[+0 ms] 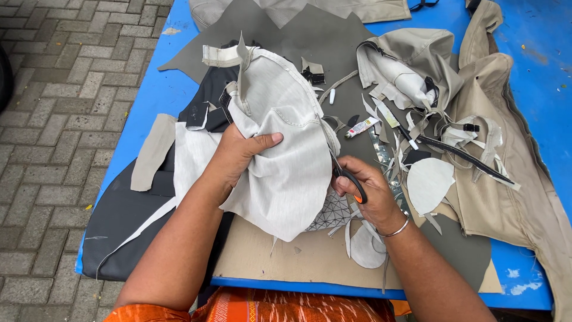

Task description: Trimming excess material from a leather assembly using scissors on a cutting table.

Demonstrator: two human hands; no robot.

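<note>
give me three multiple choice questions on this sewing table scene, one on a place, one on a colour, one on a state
1. Where does the small glue tube lie?
A. on the brick paving
B. on the table, beyond the right hand
C. inside the pale fabric piece

2. What colour is the table top?
A. blue
B. red
C. white

3. How does the left hand stand?
A. flat and open on the table
B. closed in a grip on the pale fabric piece
C. holding the scissors

Answers:
1 B, the tube rests among scraps above the right hand.
2 A, bare blue surface shows around the cloth.
3 B, its thumb and fingers bunch the fabric, while the scissors sit in the right hand.
</note>
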